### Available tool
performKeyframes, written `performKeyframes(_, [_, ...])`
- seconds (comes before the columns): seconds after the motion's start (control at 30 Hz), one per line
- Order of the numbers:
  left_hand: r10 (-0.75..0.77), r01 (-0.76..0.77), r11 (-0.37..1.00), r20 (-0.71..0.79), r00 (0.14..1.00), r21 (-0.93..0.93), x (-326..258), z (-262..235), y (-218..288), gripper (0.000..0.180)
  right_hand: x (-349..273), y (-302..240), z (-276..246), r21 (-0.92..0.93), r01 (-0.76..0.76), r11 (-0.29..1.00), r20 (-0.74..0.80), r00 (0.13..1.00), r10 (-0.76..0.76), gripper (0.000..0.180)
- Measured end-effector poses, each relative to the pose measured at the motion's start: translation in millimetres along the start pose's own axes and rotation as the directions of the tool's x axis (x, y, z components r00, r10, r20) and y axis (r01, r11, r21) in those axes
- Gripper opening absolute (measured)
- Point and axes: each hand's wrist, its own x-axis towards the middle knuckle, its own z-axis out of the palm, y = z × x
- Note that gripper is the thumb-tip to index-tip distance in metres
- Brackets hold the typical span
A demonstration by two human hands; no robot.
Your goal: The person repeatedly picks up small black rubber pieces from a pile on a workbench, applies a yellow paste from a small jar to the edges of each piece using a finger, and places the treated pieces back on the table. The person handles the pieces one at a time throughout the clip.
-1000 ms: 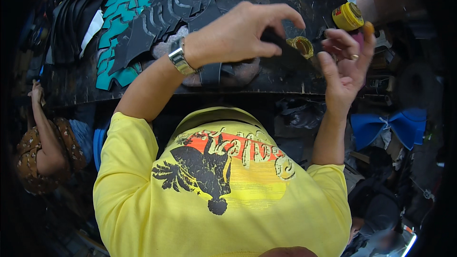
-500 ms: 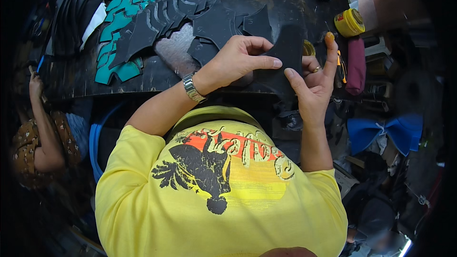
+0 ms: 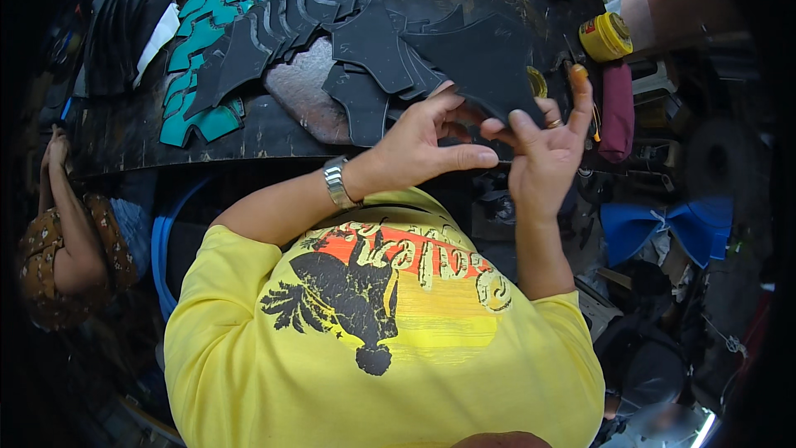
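A flat black cut-out piece point(image 3: 489, 66) is held over the near edge of the dark worktable point(image 3: 274, 137). My left hand point(image 3: 414, 145), with a metal watch on the wrist, pinches the piece's lower edge. My right hand point(image 3: 543, 149), wearing a ring, grips it from the right, index finger raised with a yellowish smear on its tip. A small yellow tin point(image 3: 537, 81) shows just behind the piece. A yellow glue can point(image 3: 605, 36) stands at the table's right end.
Overlapping black cut pieces point(image 3: 365, 41) and teal ones point(image 3: 199, 91) cover the table around a grey slab point(image 3: 303, 91). A maroon pouch point(image 3: 615, 112) hangs at the right, blue fabric point(image 3: 663, 228) lies below it. Another person point(image 3: 66, 232) sits at the left.
A second ago my left hand reached toward the small yellow tin. Since then both hands took up the black piece and brought it lower, toward my body.
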Motion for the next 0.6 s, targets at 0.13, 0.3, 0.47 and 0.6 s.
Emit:
performKeyframes(0.13, [-0.131,0.045,0.937,-0.227,0.965,-0.346,1,-6,-3,0.024,-16,15,2,-0.122,0.011,0.992,0.099,0.995,0.002,0.079])
performKeyframes(0.3, [-0.178,0.064,0.921,-0.267,0.947,-0.385,3,-19,-2,0.017,-8,21,-14,-0.287,0.227,0.931,0.111,0.973,-0.203,0.053])
performKeyframes(0.47, [-0.202,0.099,0.928,-0.260,0.944,-0.360,-1,-18,2,0.019,2,27,-16,-0.428,0.354,0.831,0.184,0.935,-0.304,0.042])
performKeyframes(0.6, [-0.199,0.099,0.912,-0.220,0.955,-0.397,-1,-19,5,0.021,4,28,-15,-0.523,0.378,0.764,0.223,0.926,-0.305,0.046])
